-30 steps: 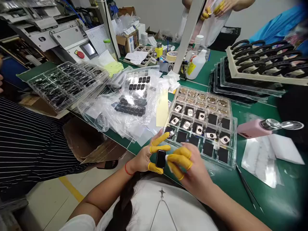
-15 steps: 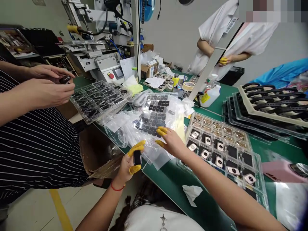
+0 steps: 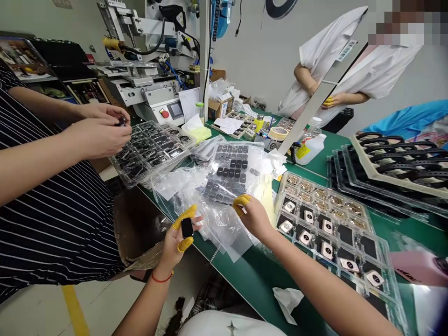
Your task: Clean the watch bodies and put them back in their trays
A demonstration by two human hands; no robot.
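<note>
Being pinched narrowly in the left hand [image 3: 177, 249], a black rounded-rectangular watch body [image 3: 187, 228] is being held long axis forward, while the right hand [image 3: 255, 218], its hold unclear, is being poised over a clear plastic bag [image 3: 219, 228].

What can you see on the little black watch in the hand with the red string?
It is a small black watch body, a rounded square with a shiny, dark, glassy face and no strap showing. It is pinched upright in the left hand, held at its edges between two fingers wearing yellow covers.
</note>
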